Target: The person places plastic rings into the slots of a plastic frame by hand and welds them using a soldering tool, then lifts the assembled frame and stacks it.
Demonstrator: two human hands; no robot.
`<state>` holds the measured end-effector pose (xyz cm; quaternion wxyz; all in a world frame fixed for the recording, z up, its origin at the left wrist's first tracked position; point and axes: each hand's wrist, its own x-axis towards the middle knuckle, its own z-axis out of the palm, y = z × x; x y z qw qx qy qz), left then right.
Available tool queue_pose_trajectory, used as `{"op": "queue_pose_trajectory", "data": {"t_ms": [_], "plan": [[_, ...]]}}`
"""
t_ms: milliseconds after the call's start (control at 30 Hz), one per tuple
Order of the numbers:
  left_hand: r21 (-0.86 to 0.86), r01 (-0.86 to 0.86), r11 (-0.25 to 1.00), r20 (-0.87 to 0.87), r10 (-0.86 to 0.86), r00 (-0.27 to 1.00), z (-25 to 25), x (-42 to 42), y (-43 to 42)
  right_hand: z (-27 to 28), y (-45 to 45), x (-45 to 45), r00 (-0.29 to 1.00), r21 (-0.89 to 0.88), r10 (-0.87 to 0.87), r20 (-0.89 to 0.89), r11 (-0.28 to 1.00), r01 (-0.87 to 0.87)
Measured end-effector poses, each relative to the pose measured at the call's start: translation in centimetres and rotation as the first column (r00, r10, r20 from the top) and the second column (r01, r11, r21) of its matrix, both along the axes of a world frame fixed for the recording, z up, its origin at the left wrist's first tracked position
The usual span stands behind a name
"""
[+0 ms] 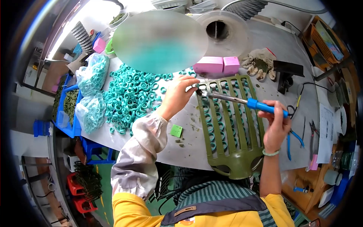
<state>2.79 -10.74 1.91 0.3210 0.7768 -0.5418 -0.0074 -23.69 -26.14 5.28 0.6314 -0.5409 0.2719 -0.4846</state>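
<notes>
The right hand (pixel 275 123) closes around the blue handle of one corded, pen-like tool (pixel 264 107), its metal shaft pointing toward ten o'clock over the rack. The left hand (pixel 178 94) has thumb and fingers drawn close together right by the tip, near a small dark piece; whether they pinch it, I cannot tell.

Below the tool is one olive-green slatted rack (pixel 236 164) with many teal rings in rows, partly hidden by the slats. One pale green bracelet (pixel 271 153) circles the right wrist.

From the rack's middle, one green square note (pixel 176 131) lies at nine o'clock, its marks too small to read. At ten is one loose pile of teal rings (pixel 128 94), too many to count, with two clear bags of rings (pixel 92 73) just beyond. Two pink blocks (pixel 208 66) sit at twelve, stained glove material (pixel 261 62) at one, and one black stand (pixel 288 70) between one and two. Two pliers (pixel 289 145) lie between three and four, with one printed sheet (pixel 326 132) past them, illegible. Two red stools (pixel 75 184) stand at eight, off the table (pixel 160 151).
</notes>
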Motion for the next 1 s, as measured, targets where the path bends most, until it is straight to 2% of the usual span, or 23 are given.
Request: {"op": "queue_pose_trajectory", "data": {"t_ms": [133,167,200,267,333,367,467,567,667,700,833,933,1000], "plan": [[-0.066,-0.007,0.998,-0.087,0.001,0.996,1.0,0.6,0.0,0.7,-0.5,-1.1,1.000,0.003,0.001,0.005,1.000,-0.001],[-0.081,-0.102,0.991,-0.152,0.089,0.984,0.2,1.9,0.2,0.9,-0.5,-1.3,1.000,0.011,0.009,0.007,1.000,-0.009],[-0.128,-0.203,0.971,-0.286,0.159,0.945,0.2,3.3,0.4,0.9,-0.6,-1.5,1.000,0.020,0.015,0.009,1.000,-0.015],[-0.088,-0.325,0.942,0.097,0.333,0.938,-2.2,7.9,2.0,1.0,-0.7,-1.7,1.000,0.030,0.011,0.004,1.000,-0.011],[0.020,-0.474,0.880,0.201,0.461,0.864,-2.9,9.1,2.8,1.1,-0.8,-1.7,1.000,0.032,0.011,0.000,0.999,-0.011],[0.150,-0.526,0.837,0.153,0.506,0.849,-3.4,9.5,3.0,1.1,-0.8,-1.7,1.000,0.032,0.013,-0.003,0.999,-0.013],[0.163,-0.488,0.858,0.115,0.474,0.873,-3.9,9.9,3.3,1.4,-0.7,-1.7,1.000,0.033,0.019,-0.012,0.999,-0.019],[0.164,-0.366,0.916,0.029,0.367,0.930,-4.0,10.8,4.1,1.7,-0.5,-1.9,1.000,0.034,0.013,-0.014,0.999,-0.013],[0.063,-0.426,0.902,-0.077,0.430,0.899,-3.5,9.2,4.2,1.8,-0.6,-1.8,1.000,0.030,0.021,-0.003,0.999,-0.021],[0.025,-0.495,0.869,-0.070,0.495,0.866,-3.5,8.9,4.1,1.8,-0.6,-1.9,1.000,0.029,0.020,-0.002,0.999,-0.020],[0.165,-0.488,0.857,-0.181,0.512,0.839,-2.5,9.0,4.3,2.0,-0.5,-1.9,1.000,0.029,0.006,-0.017,1.000,-0.006],[0.277,-0.404,0.872,-0.119,0.449,0.886,-3.6,9.6,4.7,2.0,-0.5,-1.7,1.000,0.019,0.017,-0.007,1.000,-0.016],[0.237,-0.421,0.876,-0.137,0.459,0.878,-3.7,9.3,5.0,2.1,-0.4,-1.8,1.000,0.023,0.014,-0.013,1.000,-0.014]]}}
